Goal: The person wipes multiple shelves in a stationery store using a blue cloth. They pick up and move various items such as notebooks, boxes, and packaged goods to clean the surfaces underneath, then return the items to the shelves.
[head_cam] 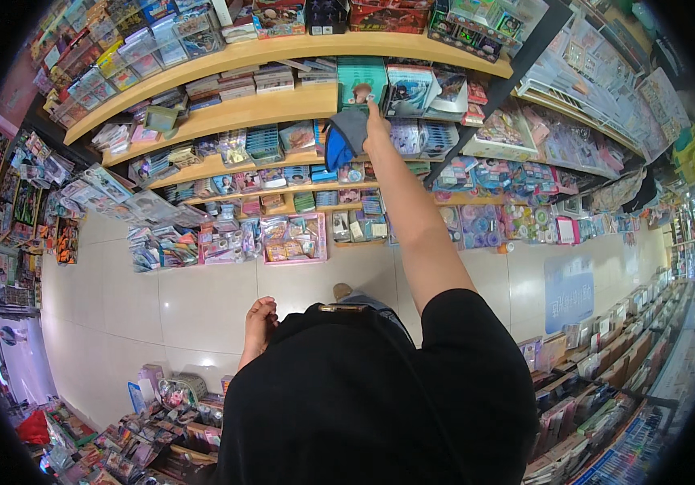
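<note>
My right arm stretches up to a wooden display shelf (275,103). In my right hand (378,128) is a grey and blue cloth (344,145), which hangs down over the shelf's front edge. Just beyond the hand stands a row of green boxed packs (361,76), and blue-and-white packs (409,88) adjoin it on the right. Whether the cloth touches the packs is hard to tell. My left hand (261,321) is low beside my body, its fingers loosely bent, with nothing visible in it.
Lower tiers carry packs and small boxes. A pink-edged box (295,238) of packets rests at floor level, near a leaning magazine rack (150,206). A blue floor sticker (569,294) lies on the tiles. Book racks (614,351) stand behind me on the right, a merchandise table (141,442) on the left.
</note>
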### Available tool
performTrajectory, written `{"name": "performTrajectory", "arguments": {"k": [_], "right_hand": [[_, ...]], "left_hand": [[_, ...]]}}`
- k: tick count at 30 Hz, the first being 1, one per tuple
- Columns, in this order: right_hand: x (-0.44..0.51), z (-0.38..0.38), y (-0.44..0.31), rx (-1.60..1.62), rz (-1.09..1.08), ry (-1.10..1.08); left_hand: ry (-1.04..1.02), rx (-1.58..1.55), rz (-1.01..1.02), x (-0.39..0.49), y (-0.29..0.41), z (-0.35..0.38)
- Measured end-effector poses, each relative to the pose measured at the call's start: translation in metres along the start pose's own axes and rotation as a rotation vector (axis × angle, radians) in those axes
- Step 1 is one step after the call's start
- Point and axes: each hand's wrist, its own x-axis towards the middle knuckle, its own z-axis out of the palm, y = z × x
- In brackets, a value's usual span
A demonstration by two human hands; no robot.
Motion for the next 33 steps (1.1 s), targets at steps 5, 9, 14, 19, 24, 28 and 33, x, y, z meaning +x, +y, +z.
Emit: {"name": "performTrajectory", "arguments": {"k": [5, 9, 14, 19, 24, 28, 33], "right_hand": [[-0.002, -0.006, 0.011, 0.143, 0.064, 0.011], [0.008, -0.005, 0.015, 0.136, 0.121, -0.238], [0.007, -0.007, 0.016, 0.184, 0.373, -0.559], [-0.045, -0.032, 0.053, 0.209, 0.604, -0.487], [-0.15, -0.032, 0.108, -0.045, 0.817, -0.58], [-0.225, -0.029, 0.132, -0.255, 0.654, -0.837], [-0.248, -0.034, 0.147, -1.026, -0.43, -1.403]], "left_hand": [[0.028, -0.039, -0.005, -0.001, -0.008, -0.006], [0.068, -0.04, -0.027, -0.004, -0.012, -0.005], [0.055, -0.106, -0.049, -0.004, -0.013, 0.007], [0.062, -0.043, -0.033, 0.0, -0.003, 0.031], [0.009, 0.089, 0.251, 0.025, 0.013, 0.065], [0.142, -0.1, 0.333, 0.048, 0.007, 0.073], [0.205, -0.383, 0.063, 0.054, 0.007, 0.052]]}}
